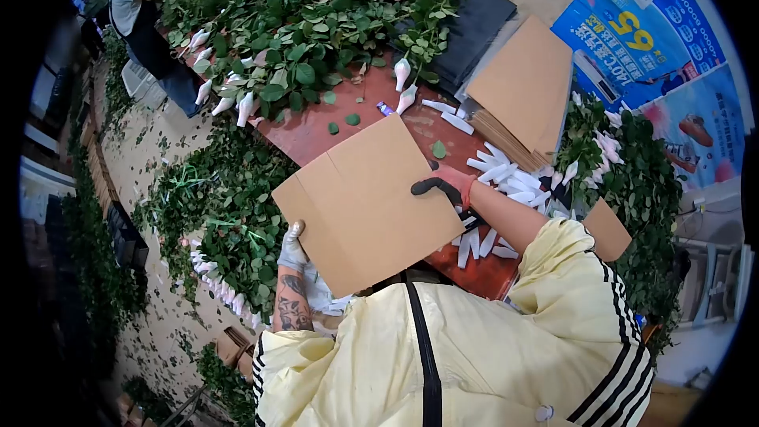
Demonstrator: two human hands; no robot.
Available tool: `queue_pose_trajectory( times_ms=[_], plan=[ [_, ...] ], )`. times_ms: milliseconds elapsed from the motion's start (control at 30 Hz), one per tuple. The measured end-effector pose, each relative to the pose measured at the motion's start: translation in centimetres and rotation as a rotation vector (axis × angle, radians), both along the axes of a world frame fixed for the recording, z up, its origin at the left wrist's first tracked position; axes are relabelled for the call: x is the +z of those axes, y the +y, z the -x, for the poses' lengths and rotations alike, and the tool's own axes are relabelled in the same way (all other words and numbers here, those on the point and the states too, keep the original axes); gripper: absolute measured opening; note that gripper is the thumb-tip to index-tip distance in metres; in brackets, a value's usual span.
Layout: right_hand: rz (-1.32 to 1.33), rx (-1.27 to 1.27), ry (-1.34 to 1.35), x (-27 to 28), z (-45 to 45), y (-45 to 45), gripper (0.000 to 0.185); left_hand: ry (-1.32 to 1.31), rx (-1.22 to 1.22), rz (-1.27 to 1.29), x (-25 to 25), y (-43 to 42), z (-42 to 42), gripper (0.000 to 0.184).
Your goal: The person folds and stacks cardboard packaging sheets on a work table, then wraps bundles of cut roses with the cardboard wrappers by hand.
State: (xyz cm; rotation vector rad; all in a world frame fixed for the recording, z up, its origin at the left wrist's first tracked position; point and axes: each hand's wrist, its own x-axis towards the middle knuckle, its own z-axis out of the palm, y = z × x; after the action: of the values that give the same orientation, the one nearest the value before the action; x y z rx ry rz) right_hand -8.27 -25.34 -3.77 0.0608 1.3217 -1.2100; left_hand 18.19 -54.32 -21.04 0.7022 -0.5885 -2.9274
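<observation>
- Cardboard sheet (360, 209): one, held up in front of the yellow jacket (371, 356), over the near part of the desk, with slits showing near its upper left edge.
- Desk (294, 133): one, red, stretching away towards the upper left.
- Leafy stems (308, 16): one big heap on the desk's far part, too tangled to count; two pale flower heads (402, 73) hang at its near right corner.
- Co-worker (134, 16): one person, standing left of that heap.
- Cardboard stack (526, 83): one, right of the held sheet, its layers too tight to count.
- Hands: two, gloved, arms reaching forward. Left hand (292, 247) pinches the left edge, thumb upward; right hand (445, 184) clasps the right edge, a dark finger or thumb over the face. Each grip is closed on the sheet.
- White strips (514, 182): over a dozen, overlapping, beside the right forearm.
- Purple tube (385, 108): one, just beyond the sheet's top edge.
</observation>
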Motion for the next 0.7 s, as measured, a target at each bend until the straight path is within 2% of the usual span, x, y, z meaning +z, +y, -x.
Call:
queue_pose_trajectory(
  times_ms=[67,133,200,267,333,367,433,467,533,600,667,700],
  plan=[
    [0.082,-0.071,-0.105,0.9,-0.6,-0.4,0.034,-0.015,-0.004,0.026,2.4,0.0,0.5,0.063],
    [0.166,-0.140,-0.216,1.1,-1.3,-0.9,0.033,0.078,0.016,-0.032,5.4,0.1,0.8,0.062],
    [0.034,-0.164,0.235,0.9,-1.5,-1.4,0.034,0.069,0.063,-0.006,9.5,0.9,1.8,0.057],
    [0.038,-0.165,0.333,-0.2,-1.8,-1.3,0.035,0.017,0.141,0.163,12.0,1.2,2.5,0.044],
    [0.051,-0.167,0.439,-0.4,-1.9,-1.4,0.037,0.008,0.140,0.210,13.4,1.4,2.9,0.048],
    [-0.035,-0.161,0.572,-0.5,-2.1,-1.4,0.039,0.008,0.144,0.299,14.2,1.6,3.1,0.050],
    [-0.193,-0.133,0.777,-1.0,-2.1,-1.3,0.044,0.007,0.136,0.391,14.6,1.4,3.6,0.052],
    [-0.196,-0.140,0.770,-1.7,-2.2,-1.0,0.044,-0.011,0.104,0.437,14.5,1.1,3.6,0.049],
    [-0.183,-0.148,0.802,-2.2,-2.3,-1.0,0.063,-0.027,0.065,0.488,15.1,1.2,3.9,0.046],
    [-0.190,-0.171,0.887,-1.5,-2.9,-0.6,0.060,-0.029,0.105,0.581,16.0,1.4,4.5,0.047],
    [-0.201,-0.187,0.964,0.5,-3.5,-0.3,0.056,-0.030,0.034,0.542,14.7,0.3,5.1,0.048],
    [-0.131,-0.248,0.738,1.8,-3.5,-0.1,0.052,-0.028,-0.034,0.503,13.7,-0.5,5.3,0.050]
  ],
)
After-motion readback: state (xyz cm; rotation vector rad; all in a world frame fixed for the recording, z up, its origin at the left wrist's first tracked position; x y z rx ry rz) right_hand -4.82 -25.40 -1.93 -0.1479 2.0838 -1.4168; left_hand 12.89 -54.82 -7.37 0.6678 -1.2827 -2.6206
